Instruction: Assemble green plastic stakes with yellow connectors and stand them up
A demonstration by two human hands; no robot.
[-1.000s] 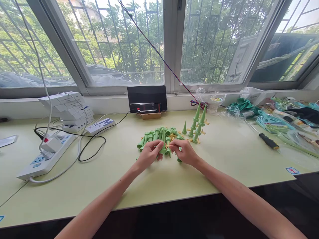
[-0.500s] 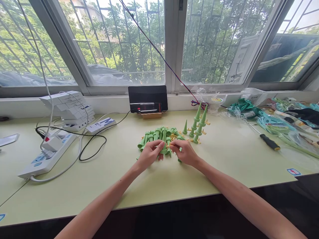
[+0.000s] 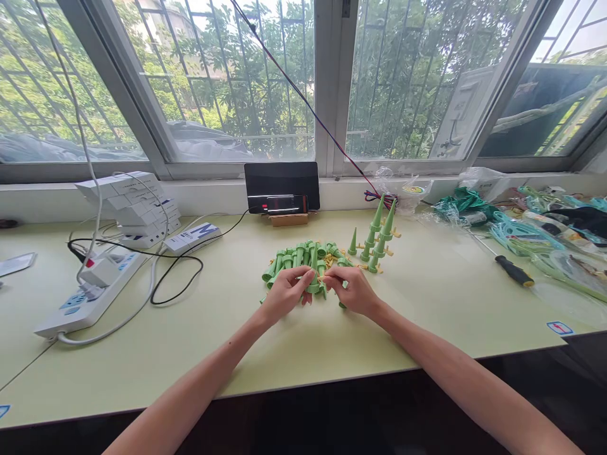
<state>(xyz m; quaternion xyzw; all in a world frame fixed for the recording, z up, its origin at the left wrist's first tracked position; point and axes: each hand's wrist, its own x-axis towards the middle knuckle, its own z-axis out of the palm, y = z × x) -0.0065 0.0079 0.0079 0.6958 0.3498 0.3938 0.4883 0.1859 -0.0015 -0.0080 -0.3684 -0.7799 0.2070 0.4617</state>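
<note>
Green cone (image 3: 313,270) stood upright between your two hands, point up, just above the near edge of the pile of green cones (image 3: 288,260) on the pale table (image 3: 227,335). Your left hand (image 3: 284,292) was closed around its lower body, thumb and forefinger meeting on the stem from the left, so the cone rose out of the top of that grip. Your right hand (image 3: 355,292) came in from the other side with its fingertips (image 3: 332,277) pinched narrow on a small yellow piece (image 3: 321,278), which sat against the cone's right flank, level with your left thumb. The two sets of fingertips were nearly touching, with only the cone and the yellow piece between them. How deep the piece sat in the cone could not be told; your fingers covered that spot.

Beyond your right hand, a cluster of standing cones (image 3: 379,239) with yellow side pegs stood upright, near the pile but apart from it. Loose yellow bits (image 3: 328,259) lay among the pile. A screwdriver (image 3: 511,270) lay well off to the right, a power strip (image 3: 80,304) well off to the left, and a dark screen (image 3: 282,182) leaned against the sill behind.
</note>
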